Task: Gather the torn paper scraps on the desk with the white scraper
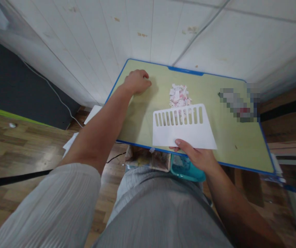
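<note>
My right hand [198, 157] grips a flat white slotted panel [184, 135] by its near edge, thumb on top and fingertips underneath. A row of long slots runs along the panel's far side, and the tabletop shows through them. Just beyond that edge lies a small heap of torn paper scraps [179, 94], some with pink marks; a few show through the slots. My left hand [137, 82] is over the far left part of the yellow-green table [241, 144]. Its fingers are loosely bent, with a gap between thumb and forefinger, and nothing visible in it.
A blurred-out object [237, 106] lies on the table's right side. Below the near edge are a teal basket [196, 175] and a worn box [148, 160]. A white plank wall [137, 31] stands behind the table, with a cable [202, 31] running down it.
</note>
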Demonstrator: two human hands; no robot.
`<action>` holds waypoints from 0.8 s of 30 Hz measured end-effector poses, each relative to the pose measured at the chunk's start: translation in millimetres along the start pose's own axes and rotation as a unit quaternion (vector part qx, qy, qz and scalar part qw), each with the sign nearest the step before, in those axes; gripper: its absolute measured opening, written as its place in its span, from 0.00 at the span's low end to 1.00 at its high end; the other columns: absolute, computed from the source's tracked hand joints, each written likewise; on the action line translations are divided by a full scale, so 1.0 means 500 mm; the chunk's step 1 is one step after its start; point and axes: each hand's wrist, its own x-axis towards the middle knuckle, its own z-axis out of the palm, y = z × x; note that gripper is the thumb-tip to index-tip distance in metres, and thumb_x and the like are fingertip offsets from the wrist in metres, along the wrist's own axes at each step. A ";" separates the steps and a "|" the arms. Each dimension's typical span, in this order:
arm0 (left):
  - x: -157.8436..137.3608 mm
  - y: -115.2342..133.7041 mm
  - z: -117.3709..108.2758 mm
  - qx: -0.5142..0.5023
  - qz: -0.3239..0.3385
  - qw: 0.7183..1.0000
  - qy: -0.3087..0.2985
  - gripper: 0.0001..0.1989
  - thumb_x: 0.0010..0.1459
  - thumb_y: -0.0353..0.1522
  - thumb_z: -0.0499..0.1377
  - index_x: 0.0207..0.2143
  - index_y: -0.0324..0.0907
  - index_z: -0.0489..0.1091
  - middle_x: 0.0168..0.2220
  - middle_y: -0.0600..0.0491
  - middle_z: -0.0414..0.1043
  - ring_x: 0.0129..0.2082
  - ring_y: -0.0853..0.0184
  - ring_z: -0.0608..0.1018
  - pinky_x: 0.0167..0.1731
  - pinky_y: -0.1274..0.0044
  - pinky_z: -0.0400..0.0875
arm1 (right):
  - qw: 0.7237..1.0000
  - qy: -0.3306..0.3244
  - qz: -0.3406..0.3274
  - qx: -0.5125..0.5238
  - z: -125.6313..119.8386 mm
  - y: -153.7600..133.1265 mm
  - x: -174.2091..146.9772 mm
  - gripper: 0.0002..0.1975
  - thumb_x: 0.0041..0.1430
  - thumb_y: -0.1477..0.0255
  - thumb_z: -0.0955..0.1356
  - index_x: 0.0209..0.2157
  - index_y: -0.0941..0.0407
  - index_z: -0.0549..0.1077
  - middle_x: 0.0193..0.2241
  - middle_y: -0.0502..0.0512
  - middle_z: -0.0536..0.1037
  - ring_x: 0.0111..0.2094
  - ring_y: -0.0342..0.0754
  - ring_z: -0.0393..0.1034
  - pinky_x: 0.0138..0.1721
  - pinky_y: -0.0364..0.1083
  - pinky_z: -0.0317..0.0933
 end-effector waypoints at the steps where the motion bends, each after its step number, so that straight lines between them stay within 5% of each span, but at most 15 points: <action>1: -0.015 -0.013 0.002 0.004 0.001 1.000 0.018 0.18 0.62 0.40 0.66 0.54 0.52 0.83 0.60 0.47 0.84 0.65 0.47 0.78 0.69 0.57 0.69 | 1.000 0.001 -0.003 0.002 0.000 -0.001 0.000 0.26 0.70 0.42 0.74 0.29 0.48 0.87 0.30 0.55 0.89 0.36 0.58 0.87 0.52 0.59 0.84; 7: -0.081 -0.015 0.015 0.008 0.016 0.998 0.066 0.21 0.67 0.40 0.61 0.60 0.52 0.79 0.66 0.44 0.80 0.70 0.47 0.74 0.74 0.53 0.63 | 0.998 0.037 0.006 0.055 0.005 -0.011 0.004 0.24 0.68 0.44 0.76 0.28 0.49 0.84 0.29 0.56 0.88 0.34 0.59 0.86 0.48 0.60 0.84; 14: -0.084 -0.008 0.003 0.009 0.015 0.998 0.061 0.21 0.68 0.42 0.60 0.60 0.51 0.79 0.67 0.43 0.80 0.72 0.45 0.72 0.74 0.53 0.62 | 0.956 0.280 0.053 0.075 -0.026 0.004 0.035 0.18 0.65 0.52 0.76 0.39 0.52 0.81 0.28 0.54 0.87 0.26 0.56 0.82 0.34 0.56 0.79; 24: -0.076 -0.015 -0.001 -0.009 0.008 0.998 0.061 0.21 0.67 0.42 0.61 0.58 0.50 0.81 0.66 0.43 0.80 0.71 0.44 0.72 0.74 0.52 0.63 | 0.970 0.239 0.044 -0.022 -0.052 0.044 0.062 0.22 0.70 0.46 0.74 0.38 0.51 0.82 0.33 0.54 0.88 0.36 0.57 0.84 0.51 0.59 0.79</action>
